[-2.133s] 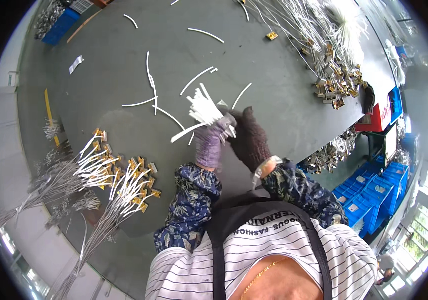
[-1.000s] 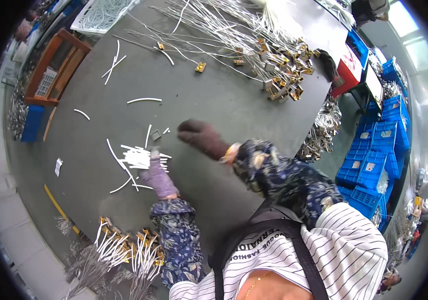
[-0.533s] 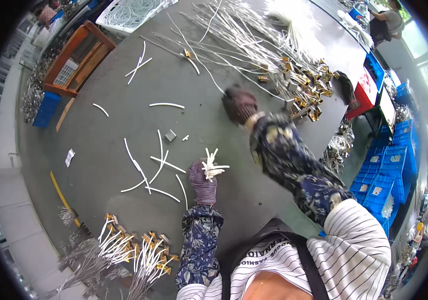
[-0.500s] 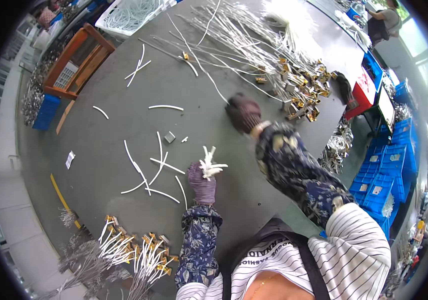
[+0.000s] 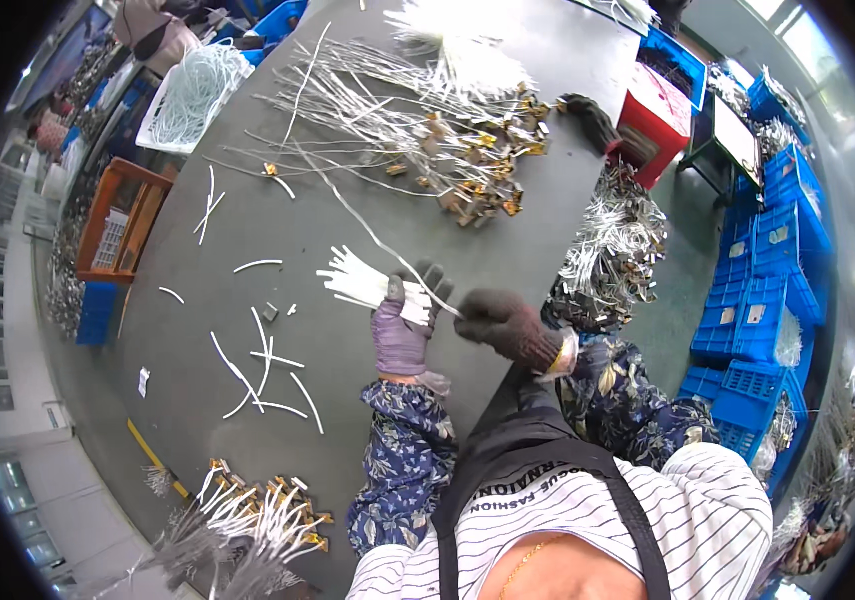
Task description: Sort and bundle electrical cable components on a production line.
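My left hand, in a purple-grey glove, is closed around a bundle of short white tubes whose ends fan out to the left. In a dark brown glove, my right hand pinches the near end of a long thin white wire. That wire runs up and left across the table, passing over the fingers of my left hand. Beyond my hands lies a heap of wires with brass-coloured metal connectors. Several loose white tubes are scattered on the table, left of my left hand.
Another connector bundle lies at the near left. A small grey block sits on the grey table. Tangled wires hang past the right edge, near a red box and stacked blue crates. A brown wooden chair stands left.
My right hand has drawn the wire end toward me, beside my left hand. The left hand has turned, so the tube bundle now points left. The whole view has shifted.
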Demonstrator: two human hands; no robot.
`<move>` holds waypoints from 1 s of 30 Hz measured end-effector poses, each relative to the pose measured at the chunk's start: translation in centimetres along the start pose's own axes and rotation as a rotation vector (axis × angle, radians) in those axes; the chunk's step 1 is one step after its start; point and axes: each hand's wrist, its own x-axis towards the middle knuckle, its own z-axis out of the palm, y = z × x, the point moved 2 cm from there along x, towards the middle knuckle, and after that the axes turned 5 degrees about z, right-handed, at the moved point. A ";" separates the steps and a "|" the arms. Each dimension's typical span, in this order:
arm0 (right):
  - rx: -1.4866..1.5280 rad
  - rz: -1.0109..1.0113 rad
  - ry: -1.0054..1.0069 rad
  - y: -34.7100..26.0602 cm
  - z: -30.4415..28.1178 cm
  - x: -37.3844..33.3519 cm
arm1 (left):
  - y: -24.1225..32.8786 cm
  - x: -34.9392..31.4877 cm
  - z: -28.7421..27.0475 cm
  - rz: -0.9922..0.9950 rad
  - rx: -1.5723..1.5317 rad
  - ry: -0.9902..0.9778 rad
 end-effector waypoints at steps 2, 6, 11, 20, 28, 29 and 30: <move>0.039 -0.039 -0.035 2.5 -1.9 -3.4 | -2.0 1.3 -0.9 0.029 -0.054 -0.127; 0.016 0.308 0.081 14.3 -11.1 -10.7 | -6.0 0.9 3.0 0.127 0.343 0.008; -0.214 0.468 0.181 23.2 -19.9 -20.0 | -2.9 5.6 2.1 0.321 0.150 -0.004; -0.184 0.368 0.199 24.7 -24.5 -19.3 | 5.6 3.3 6.4 0.627 0.218 0.104; -0.201 0.273 0.184 24.1 -25.1 -19.0 | 5.2 2.3 6.6 0.502 0.244 0.040; -0.244 0.303 0.158 23.5 -24.9 -18.9 | 5.0 2.3 6.5 0.440 0.250 0.042; -0.249 0.304 0.159 23.8 -24.8 -18.9 | 5.3 2.5 5.6 0.441 0.217 0.057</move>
